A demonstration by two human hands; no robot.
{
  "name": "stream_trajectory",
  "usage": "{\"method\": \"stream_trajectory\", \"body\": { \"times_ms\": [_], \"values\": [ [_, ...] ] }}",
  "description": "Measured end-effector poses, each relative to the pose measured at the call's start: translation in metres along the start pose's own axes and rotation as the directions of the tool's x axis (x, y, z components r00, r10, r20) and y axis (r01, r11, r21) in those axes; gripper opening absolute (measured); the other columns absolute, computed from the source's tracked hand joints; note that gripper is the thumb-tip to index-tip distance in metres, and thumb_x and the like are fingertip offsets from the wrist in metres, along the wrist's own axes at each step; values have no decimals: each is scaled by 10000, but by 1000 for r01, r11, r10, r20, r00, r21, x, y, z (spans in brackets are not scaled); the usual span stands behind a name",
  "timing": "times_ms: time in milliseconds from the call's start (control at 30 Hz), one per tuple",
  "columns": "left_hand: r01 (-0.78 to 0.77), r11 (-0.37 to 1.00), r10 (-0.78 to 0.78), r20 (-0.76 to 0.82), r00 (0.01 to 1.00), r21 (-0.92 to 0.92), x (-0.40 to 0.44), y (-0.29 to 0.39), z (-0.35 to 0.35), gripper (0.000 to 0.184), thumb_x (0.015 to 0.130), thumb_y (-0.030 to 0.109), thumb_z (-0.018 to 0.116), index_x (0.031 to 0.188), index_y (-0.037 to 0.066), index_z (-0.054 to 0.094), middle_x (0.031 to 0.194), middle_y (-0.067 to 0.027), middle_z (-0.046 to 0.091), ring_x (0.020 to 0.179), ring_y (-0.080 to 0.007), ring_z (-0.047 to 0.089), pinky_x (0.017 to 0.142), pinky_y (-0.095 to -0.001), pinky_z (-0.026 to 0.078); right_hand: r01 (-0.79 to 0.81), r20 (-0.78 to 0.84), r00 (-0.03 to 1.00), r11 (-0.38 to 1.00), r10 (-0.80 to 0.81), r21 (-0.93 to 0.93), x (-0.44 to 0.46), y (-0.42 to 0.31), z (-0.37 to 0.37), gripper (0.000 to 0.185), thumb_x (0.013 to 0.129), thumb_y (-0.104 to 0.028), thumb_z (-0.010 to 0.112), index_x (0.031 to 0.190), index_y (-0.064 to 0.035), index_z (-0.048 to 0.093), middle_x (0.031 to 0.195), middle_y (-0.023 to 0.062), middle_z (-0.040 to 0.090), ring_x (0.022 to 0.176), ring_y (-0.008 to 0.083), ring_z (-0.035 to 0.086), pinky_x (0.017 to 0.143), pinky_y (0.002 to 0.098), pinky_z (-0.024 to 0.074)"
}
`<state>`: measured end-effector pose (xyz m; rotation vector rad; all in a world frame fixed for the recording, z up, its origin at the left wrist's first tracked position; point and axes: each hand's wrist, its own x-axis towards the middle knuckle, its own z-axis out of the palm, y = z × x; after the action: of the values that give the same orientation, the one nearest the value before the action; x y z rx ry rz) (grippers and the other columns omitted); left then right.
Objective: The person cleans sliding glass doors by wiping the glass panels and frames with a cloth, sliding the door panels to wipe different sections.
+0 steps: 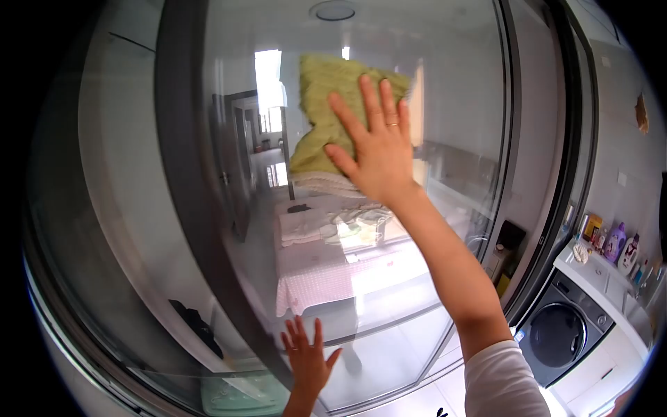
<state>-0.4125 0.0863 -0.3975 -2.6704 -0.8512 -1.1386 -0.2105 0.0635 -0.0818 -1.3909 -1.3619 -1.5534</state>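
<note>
A yellow-green cloth (323, 90) lies flat against the large glass panel (458, 83), its pale edge hanging at the bottom. My right hand (379, 142) is spread over the cloth and presses it to the glass, with a ring on one finger. Lower down, my left hand (307, 354) has its fingers apart near the bottom of the panel, beside the dark frame (187, 174), and holds nothing. Whether its fingertips touch the glass I cannot tell.
Through or reflected in the glass show a table with a pink checked cover (313, 281) and a doorway. At the right are a washing machine (556, 333), a white counter (590, 274) and several bottles (615, 243). A pale green container (236, 396) sits at the lower left.
</note>
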Motion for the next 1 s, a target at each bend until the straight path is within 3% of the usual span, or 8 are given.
{"method": "stream_trajectory", "body": {
  "times_ms": [133,333,433,533,733,800,967,1000],
  "values": [
    [96,984,-96,-1,995,150,11,0,26,1124,572,515,752,1418,78,153,1417,-327,60,1309,-510,66,1026,-609,130,-33,13,999,998,34,-53,-12,77,-9,598,850,-490,447,1385,-258,315,1477,126,152,1363,342,101,1073,518,104],
    [116,972,-116,-13,993,204,13,4,42,1169,532,422,805,1413,70,121,1410,-343,24,1298,-533,51,1016,-629,113,-249,-72,969,925,238,-288,-48,205,-18,569,898,-438,355,1414,-226,244,1485,114,130,1371,316,82,1088,486,55],
    [112,977,-110,-22,994,184,15,6,50,1151,537,402,807,1409,71,134,1403,-354,28,1288,-550,60,998,-653,113,-512,-142,858,798,494,-317,-63,282,-4,577,903,-343,287,1362,6,274,1486,161,75,1373,324,28,1086,485,29],
    [117,976,-111,-46,993,183,13,5,56,1134,538,404,803,1403,80,144,1403,-352,34,1282,-557,72,983,-667,129,-530,-19,830,779,557,-336,-40,264,-6,568,893,-318,296,1354,13,284,1485,168,70,1371,335,26,1077,510,34],
    [121,979,-108,-86,990,162,14,-1,65,1180,520,387,829,1421,135,110,1419,-319,9,1284,-546,73,968,-686,142,-291,-172,952,924,254,-250,51,108,18,645,877,-421,383,1418,-115,210,1492,141,57,1369,341,25,1066,544,57],
    [114,981,-102,-79,992,159,12,-4,68,1187,515,396,830,1420,129,110,1419,-321,-3,1287,-546,61,966,-690,133,-143,-220,970,973,102,-180,77,55,22,722,833,-589,396,1411,-185,242,1467,166,153,1348,371,120,1045,574,78],
    [133,968,-119,-77,990,212,9,-8,66,1259,467,467,820,1420,103,83,1417,-331,6,1294,-544,40,1008,-655,93,461,-178,877,886,-446,52,102,-29,27,685,794,-599,423,1366,-231,344,1415,156,294,1325,370,207,1044,574,120],
    [152,964,-134,-95,986,218,7,-11,71,1261,477,493,802,1428,119,62,1426,-317,-7,1300,-534,32,1014,-649,88,456,-170,880,889,-443,43,107,-22,24,685,794,-599,423,1366,-231,344,1415,156,294,1325,370,207,1044,574,120]
  ]
}}
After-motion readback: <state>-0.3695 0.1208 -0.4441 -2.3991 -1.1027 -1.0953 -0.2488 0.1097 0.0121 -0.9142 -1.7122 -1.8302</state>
